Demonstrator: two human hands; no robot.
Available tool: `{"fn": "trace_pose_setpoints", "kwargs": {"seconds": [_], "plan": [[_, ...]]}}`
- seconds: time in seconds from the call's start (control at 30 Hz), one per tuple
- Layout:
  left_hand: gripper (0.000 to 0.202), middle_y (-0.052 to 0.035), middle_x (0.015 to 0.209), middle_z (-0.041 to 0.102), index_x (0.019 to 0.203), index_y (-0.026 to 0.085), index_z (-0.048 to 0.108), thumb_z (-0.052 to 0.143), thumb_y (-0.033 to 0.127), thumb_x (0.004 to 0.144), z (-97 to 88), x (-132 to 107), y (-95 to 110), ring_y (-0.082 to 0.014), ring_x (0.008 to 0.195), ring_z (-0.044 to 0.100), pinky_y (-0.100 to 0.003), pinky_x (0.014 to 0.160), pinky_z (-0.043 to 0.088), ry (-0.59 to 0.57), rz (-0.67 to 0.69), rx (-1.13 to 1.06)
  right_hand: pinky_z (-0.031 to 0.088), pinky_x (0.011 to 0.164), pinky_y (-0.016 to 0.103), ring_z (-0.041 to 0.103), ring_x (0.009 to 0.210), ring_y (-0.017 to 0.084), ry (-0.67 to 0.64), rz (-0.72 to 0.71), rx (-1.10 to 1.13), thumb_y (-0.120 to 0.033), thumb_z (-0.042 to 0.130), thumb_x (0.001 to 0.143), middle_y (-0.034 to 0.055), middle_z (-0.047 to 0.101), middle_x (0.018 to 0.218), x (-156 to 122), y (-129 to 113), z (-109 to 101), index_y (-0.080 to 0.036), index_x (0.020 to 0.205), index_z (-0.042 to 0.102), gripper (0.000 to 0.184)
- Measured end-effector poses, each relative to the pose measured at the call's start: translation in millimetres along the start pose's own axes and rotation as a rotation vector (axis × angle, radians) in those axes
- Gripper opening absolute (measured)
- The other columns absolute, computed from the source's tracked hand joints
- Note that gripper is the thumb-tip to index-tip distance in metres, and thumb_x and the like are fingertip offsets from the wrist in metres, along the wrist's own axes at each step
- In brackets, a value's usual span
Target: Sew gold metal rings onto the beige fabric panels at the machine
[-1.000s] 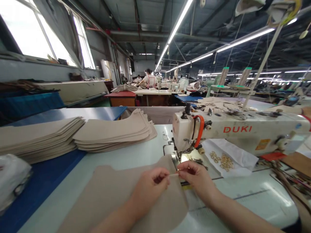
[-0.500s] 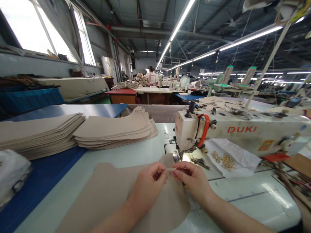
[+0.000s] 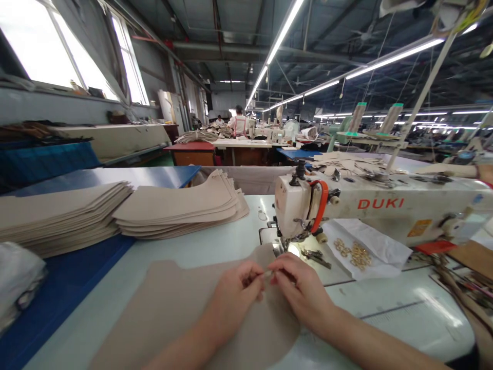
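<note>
My left hand and my right hand meet over a flat beige fabric panel lying on the pale sewing table. Both pinch a thin, small pale strip between their fingertips, just in front of the needle area of a white DUKI sewing machine. The hands nearly touch each other. What sits on the strip is too small to make out.
Two stacks of cut beige panels lie behind on the left. A white sheet with several gold metal rings lies right of the needle. A blue table surface is at left. A person works at a distant table.
My hands have drawn closer together and shifted slightly left and down, shortening the visible strip between the fingertips. The view moved a little.
</note>
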State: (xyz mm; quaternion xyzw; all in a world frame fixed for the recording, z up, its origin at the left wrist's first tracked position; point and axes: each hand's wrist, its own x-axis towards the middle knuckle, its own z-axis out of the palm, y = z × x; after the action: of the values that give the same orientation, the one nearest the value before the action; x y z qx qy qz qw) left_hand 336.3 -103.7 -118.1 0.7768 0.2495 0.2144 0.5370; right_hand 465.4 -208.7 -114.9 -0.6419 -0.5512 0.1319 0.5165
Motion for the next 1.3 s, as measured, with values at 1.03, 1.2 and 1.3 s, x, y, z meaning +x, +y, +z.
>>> {"fn": "trace_pose_setpoints", "kwargs": {"seconds": [1.03, 1.2, 1.3], "plan": [[0.020, 0.0007, 0.062, 0.061, 0.066, 0.014, 0.059, 0.072, 0.029, 0.061, -4.5, 10.7, 13.4, -0.0109, 0.060, 0.055, -0.021, 0.057, 0.041, -0.174, -0.288, -0.391, 0.046, 0.059, 0.024, 0.060, 0.057, 0.013, -0.151, 0.453, 0.777, -0.039, 0.075, 0.062, -0.0017, 0.063, 0.059, 6.0, 8.5, 4.2, -0.017, 0.069, 0.057, 0.030], [0.012, 0.0034, 0.058, 0.055, 0.063, 0.015, 0.057, 0.063, 0.024, 0.060, -4.6, 8.5, 13.5, -0.0119, 0.058, 0.051, -0.023, 0.057, 0.039, -0.122, -0.214, -0.182, 0.042, 0.058, 0.022, 0.055, 0.061, 0.012, -0.143, 0.303, 0.509, -0.027, 0.067, 0.071, -0.0022, 0.059, 0.066, -4.3, 4.3, 3.6, -0.018, 0.080, 0.059, 0.015], [0.006, 0.0030, 0.060, 0.055, 0.064, 0.016, 0.056, 0.058, 0.022, 0.063, -4.7, 6.9, 6.4, -0.0131, 0.060, 0.050, -0.024, 0.057, 0.038, -0.092, -0.130, -0.058, 0.040, 0.057, 0.021, 0.051, 0.063, 0.011, -0.131, 0.215, 0.324, -0.018, 0.070, 0.066, -0.0035, 0.054, 0.069, -8.7, 3.5, 3.1, -0.019, 0.078, 0.056, 0.018]]}}
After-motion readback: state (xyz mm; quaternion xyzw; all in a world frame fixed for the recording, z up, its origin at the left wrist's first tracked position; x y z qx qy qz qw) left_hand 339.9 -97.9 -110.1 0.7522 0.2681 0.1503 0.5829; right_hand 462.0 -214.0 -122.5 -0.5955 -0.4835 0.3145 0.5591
